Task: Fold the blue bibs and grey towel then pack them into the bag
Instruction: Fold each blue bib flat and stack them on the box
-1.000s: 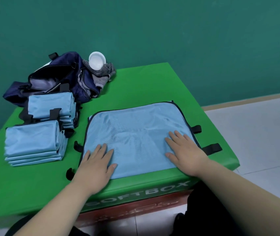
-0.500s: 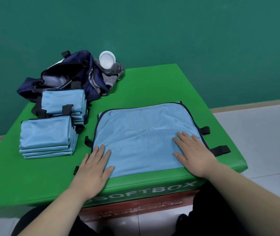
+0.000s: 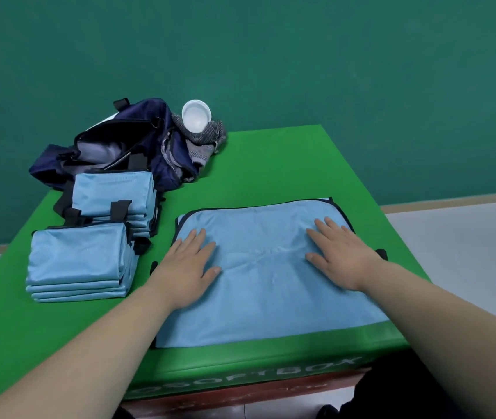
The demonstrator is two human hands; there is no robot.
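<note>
Blue bib (image 3: 271,285): flat, long axis running along the worktop's (image 3: 271,164) near edge.
Left hand (image 3: 188,267): fingers straight, pressing bib.
Right hand (image 3: 343,255): likewise flat on it.

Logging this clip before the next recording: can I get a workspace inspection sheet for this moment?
Surface: green padded box top.
Job's things: spread bib lying flat; near stack and far stack of folded bibs at left; navy bag open behind them; grey towel crumpled beside it.
Clutter: white cup resting on the towel.
Grippers: left hand and right hand flat on the spread bib.
Cables: nothing seen.
Surroundings: green wall, pale floor.
</note>
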